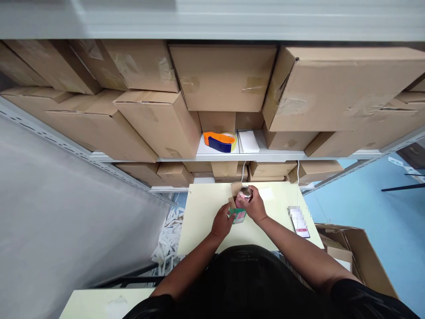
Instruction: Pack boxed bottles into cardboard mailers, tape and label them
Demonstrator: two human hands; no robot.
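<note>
My left hand point(223, 220) is closed on a small green and pink carton point(239, 216) whose brown flaps stand open. In my right hand point(255, 206) is a pink container with a shiny metallic top point(245, 191), gripped near its upper end. The container's lower part is hidden by the carton and my fingers, and it sits at the carton's open end. Both hands are over the middle of a pale yellow table point(202, 208).
A phone point(299, 223) with a cable lies at the table's right. Above, a shelf point(265, 156) carries cardboard boxes point(226, 79), an orange and blue tape dispenser point(219, 141) and a white box point(249, 141). A large open carton point(368, 252) stands right; paper strips point(168, 235) lie left.
</note>
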